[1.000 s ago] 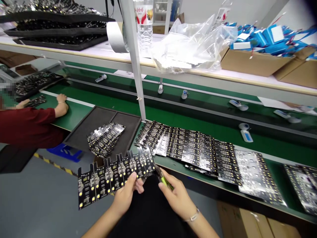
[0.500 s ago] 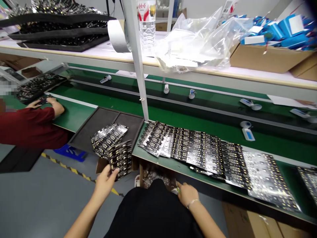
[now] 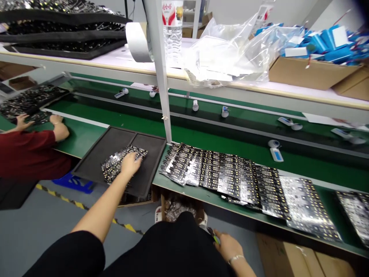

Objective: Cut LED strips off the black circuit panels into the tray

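Note:
My left hand (image 3: 130, 164) reaches over the black foam tray (image 3: 115, 134), its fingers curled round the edge of a printed circuit board panel (image 3: 112, 165) in a small pile there. The fingertips are partly hidden. Low in front of my body, my right hand (image 3: 229, 246) is closed round a small hand tool (image 3: 215, 235) with a black and green handle and a metal tip; its exact kind is unclear. A long row of overlapping circuit board panels (image 3: 227, 175) lies along the green bench to the right of the tray.
A white post (image 3: 163, 88) rises behind the bench's edge. Small white and blue devices (image 3: 276, 154) lie on the green conveyor. The shelf holds a water bottle (image 3: 173, 38), plastic bags and a box of blue packs (image 3: 314, 73). At left, a co-worker's hands (image 3: 23, 122) handle boards.
My left hand has moved up and forward onto the pile in the tray; the panel it held below the tray's front edge is gone from there. My right hand has shifted slightly down and right.

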`<state>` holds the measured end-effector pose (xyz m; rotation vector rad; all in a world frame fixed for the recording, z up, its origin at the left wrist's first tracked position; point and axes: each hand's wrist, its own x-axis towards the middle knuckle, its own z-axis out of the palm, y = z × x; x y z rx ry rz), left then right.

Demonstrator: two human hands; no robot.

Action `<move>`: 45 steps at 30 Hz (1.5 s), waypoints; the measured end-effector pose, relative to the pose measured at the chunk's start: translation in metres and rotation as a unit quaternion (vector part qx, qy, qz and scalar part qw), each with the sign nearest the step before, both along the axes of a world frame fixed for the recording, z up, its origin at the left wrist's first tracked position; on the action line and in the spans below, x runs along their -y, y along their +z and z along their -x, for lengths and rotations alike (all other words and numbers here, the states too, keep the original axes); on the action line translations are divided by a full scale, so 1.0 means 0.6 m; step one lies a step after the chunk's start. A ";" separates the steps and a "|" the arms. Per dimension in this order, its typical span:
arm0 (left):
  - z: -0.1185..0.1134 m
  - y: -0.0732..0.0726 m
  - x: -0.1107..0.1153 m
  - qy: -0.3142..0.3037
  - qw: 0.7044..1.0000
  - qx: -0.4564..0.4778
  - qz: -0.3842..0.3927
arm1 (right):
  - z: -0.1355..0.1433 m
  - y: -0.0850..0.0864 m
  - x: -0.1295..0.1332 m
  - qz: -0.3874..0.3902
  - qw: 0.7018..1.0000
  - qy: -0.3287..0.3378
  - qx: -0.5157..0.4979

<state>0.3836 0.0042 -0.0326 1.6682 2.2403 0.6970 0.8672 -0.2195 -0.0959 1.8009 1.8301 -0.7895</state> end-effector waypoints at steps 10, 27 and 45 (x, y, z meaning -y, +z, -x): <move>-0.377 -0.069 -0.038 -0.088 0.993 0.003 0.078 | -0.007 0.010 0.016 -0.028 0.995 -0.073 -0.057; -0.215 0.125 0.278 -0.394 0.914 -0.093 -0.038 | 0.051 0.278 -0.093 -0.392 0.855 -0.031 -0.338; -0.198 0.166 0.352 -0.342 0.930 -0.122 -0.055 | 0.077 0.288 -0.086 -0.350 0.871 0.045 -0.343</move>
